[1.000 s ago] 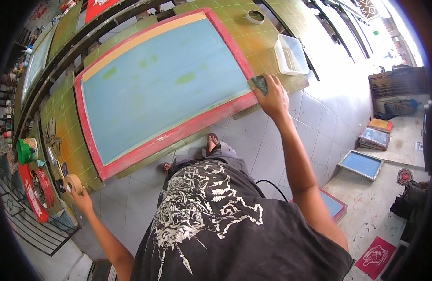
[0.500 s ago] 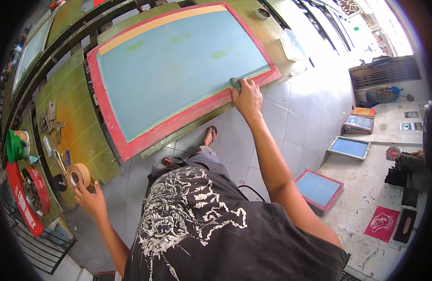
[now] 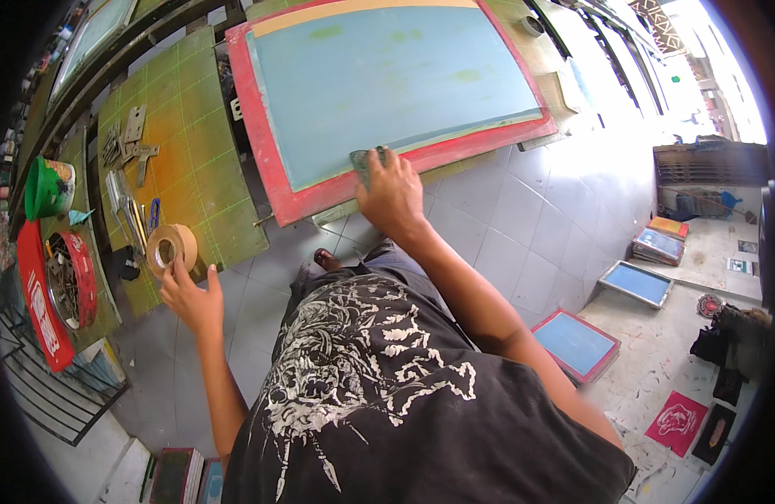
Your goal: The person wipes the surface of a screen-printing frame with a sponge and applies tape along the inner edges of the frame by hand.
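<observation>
A large screen-printing frame [image 3: 270,160] with a red border and pale blue mesh lies on the green worktable [image 3: 194,143]. My right hand [image 3: 392,195] presses a small grey-green pad [image 3: 364,160] on the frame's near red edge, fingers closed on it. My left hand [image 3: 190,296] holds a roll of tan tape [image 3: 171,248] upright on the table's near left corner.
Metal clamps and tools [image 3: 127,181] lie left of the tape. A green bucket [image 3: 47,186] and a red round tin [image 3: 68,281] stand at the far left. Smaller framed screens [image 3: 576,343] [image 3: 638,284] lie on the tiled floor at right, near a red cloth [image 3: 677,420].
My right hand has slid the pad leftward along the frame's near edge, from its right corner toward the middle. The left hand with the tape has come onto the table's corner.
</observation>
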Demonstrator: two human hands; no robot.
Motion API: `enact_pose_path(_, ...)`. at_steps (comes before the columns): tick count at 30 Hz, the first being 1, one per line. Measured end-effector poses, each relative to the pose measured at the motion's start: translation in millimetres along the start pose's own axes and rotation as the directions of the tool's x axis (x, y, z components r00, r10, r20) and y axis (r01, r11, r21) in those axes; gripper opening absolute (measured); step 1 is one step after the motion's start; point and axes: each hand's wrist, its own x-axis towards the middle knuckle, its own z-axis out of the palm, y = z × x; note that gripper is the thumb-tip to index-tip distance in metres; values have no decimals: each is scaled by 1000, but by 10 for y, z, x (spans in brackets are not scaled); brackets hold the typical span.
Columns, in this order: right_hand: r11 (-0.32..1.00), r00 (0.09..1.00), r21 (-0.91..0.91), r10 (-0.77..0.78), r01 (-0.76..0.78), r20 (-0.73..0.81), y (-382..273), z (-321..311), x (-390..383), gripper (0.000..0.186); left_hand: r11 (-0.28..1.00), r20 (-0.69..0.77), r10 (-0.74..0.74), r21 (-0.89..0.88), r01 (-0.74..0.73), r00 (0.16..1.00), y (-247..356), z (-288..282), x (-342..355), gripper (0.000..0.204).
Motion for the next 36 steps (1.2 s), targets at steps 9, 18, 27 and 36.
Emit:
enact_pose_path(9, 962, 946, -4, -269, 274, 181, -869, 127, -93, 60, 999, 27, -12, -29, 13, 1000, 21, -23, -10, 68)
enact_pose_path(18, 936, 940, 97, -341, 338, 12, -865, 104, -107, 50, 999, 49, -30, -20, 31, 998, 46, -54, -32, 69)
enact_pose_path(27, 950, 949, -15, -314, 313, -36, -489, 166, 71, 44, 999, 18, -40, -6, 40, 999, 81, -21, -21, 66)
enact_pose_path(36, 989, 984, -106, 83, -100, -158, 1578, -453, 419, 44, 998, -56, -40, 50, 43, 998, 117, 94, -16, 64)
